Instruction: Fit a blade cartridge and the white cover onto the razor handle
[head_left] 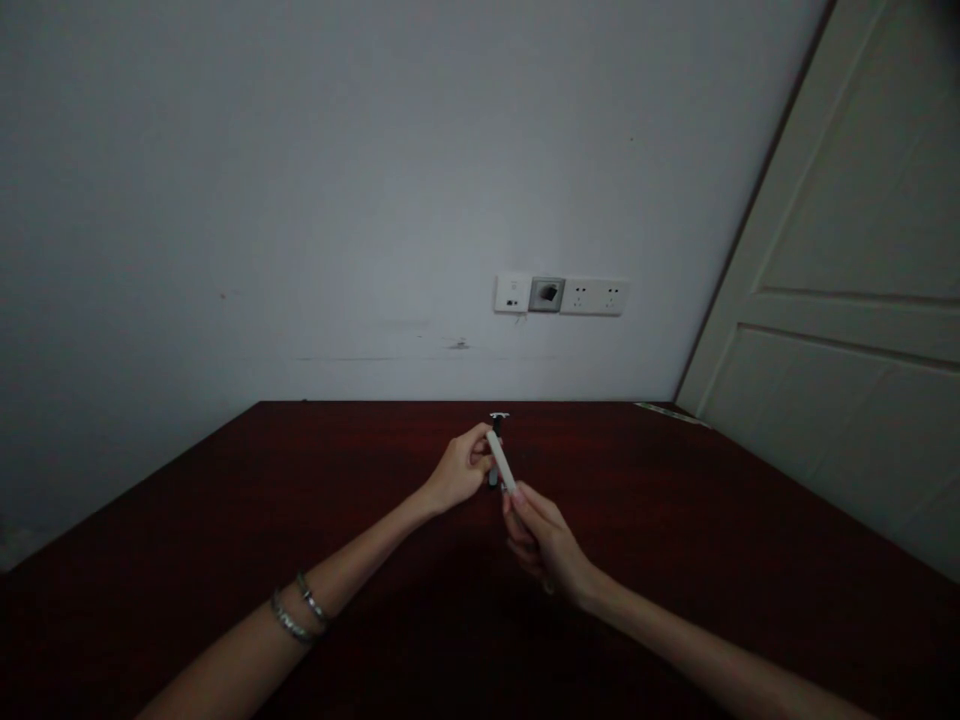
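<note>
My left hand [459,470] is closed around the handle of what looks like a razor. This razor [493,479] stands nearly upright in the view, with a pale T-shaped head at the top and a black and grey handle. My right hand [546,535] grips a slim white stick [501,460] by its lower end; its exact kind cannot be made out. The stick slants up to the left and passes in front of part of the razor. Whether the two touch is unclear.
Both arms reach over a dark red-brown tabletop [337,450]. Behind it rises a pale wall [337,200] with sockets [592,296] and a grey-framed plate [547,294]. A panelled door [847,300] stands at the right. Two bracelets [292,618] circle my left forearm.
</note>
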